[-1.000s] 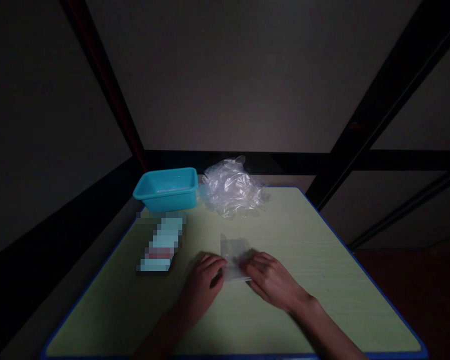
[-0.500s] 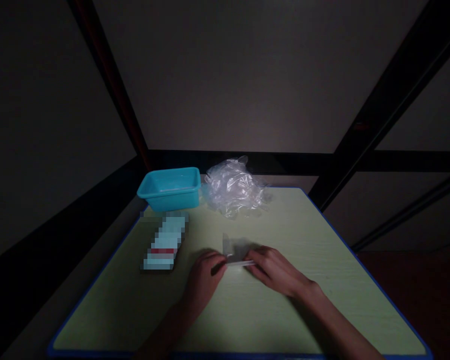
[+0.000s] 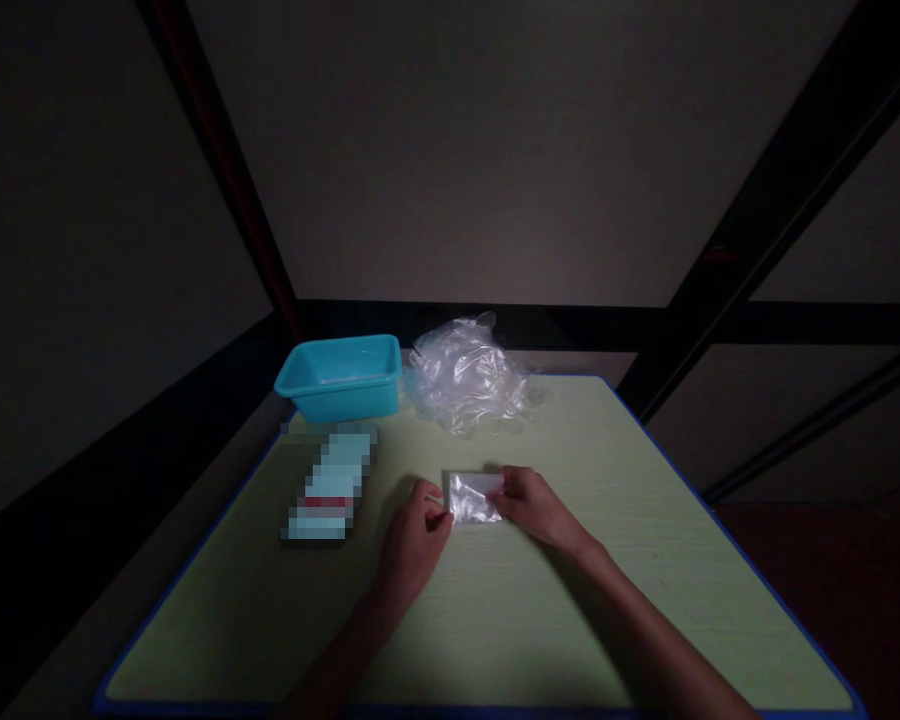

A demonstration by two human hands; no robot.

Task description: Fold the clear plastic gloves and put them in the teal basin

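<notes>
A small, shiny, clear plastic bag (image 3: pixel 471 499), flattened into a rectangle, is between my hands above the tabletop. My right hand (image 3: pixel 536 508) pinches its right edge, thumb and fingers closed on the film. At the lower left corner, the thumb and a finger of my left hand (image 3: pixel 414 535) are pressed together on the bag. The left index finger is bent and lifted a little away from it. Whether anything lies inside the bag I cannot tell.
Beyond my hands, a heap of crumpled clear plastic bags (image 3: pixel 469 380) lies at the table's back edge. Left of it stands a turquoise plastic basin (image 3: pixel 349 402). A pixelated flat device (image 3: pixel 334 485) rests on the left. The pale table (image 3: pixel 645 600) has a blue rim, with walls behind and left.
The bag's near edge was a folded strip held low between both hands; now its broad shiny face shows. My right hand has moved up and away from me, while my left stayed near its place.
</notes>
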